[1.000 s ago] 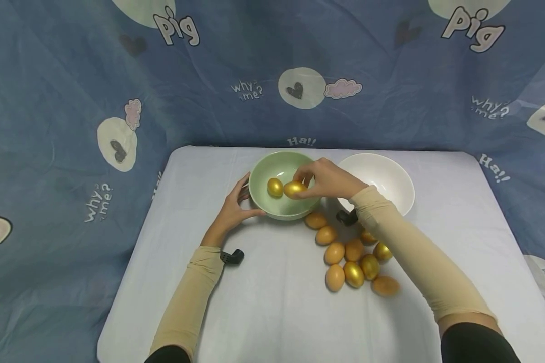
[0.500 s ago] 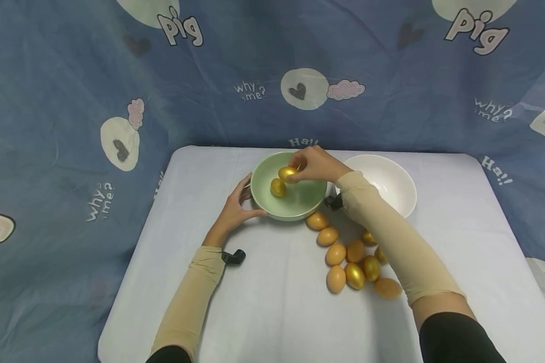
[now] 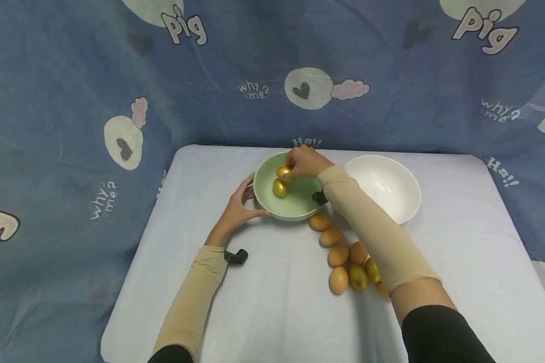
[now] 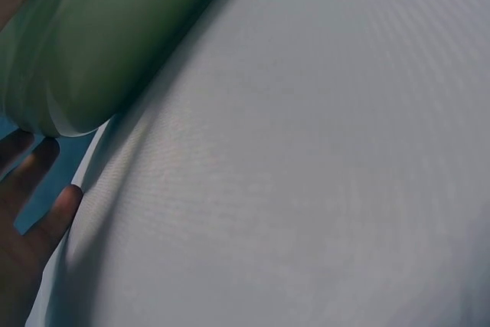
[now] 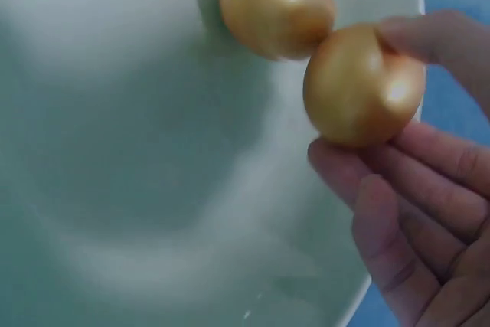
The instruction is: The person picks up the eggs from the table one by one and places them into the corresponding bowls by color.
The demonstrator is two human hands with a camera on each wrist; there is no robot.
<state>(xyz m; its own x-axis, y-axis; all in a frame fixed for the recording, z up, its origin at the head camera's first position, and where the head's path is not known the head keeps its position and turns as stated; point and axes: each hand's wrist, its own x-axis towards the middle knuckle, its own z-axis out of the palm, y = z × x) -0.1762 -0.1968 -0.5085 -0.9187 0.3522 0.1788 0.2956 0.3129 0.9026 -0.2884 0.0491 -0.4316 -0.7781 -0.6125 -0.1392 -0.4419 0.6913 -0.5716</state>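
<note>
A curtained-off recording corner: a creased blue fabric sheet (image 3: 218, 106), printed with cartoon shapes and the words "pig," "why me?" and "Ha!!", hangs behind and alongside a round-cornered desk (image 3: 272, 302) covered in white cloth, while 2 small black cameras (image 3: 236, 257) sit at tan fabric sleeves (image 3: 188, 297). Whether home, lab or studio, the frames cannot tell.

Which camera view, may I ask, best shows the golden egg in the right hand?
The right wrist view: the golden egg appears large and mostly uncovered in the right hand. The head view shows it small, partly hidden by that hand; the left wrist view doesn't show it.
</note>
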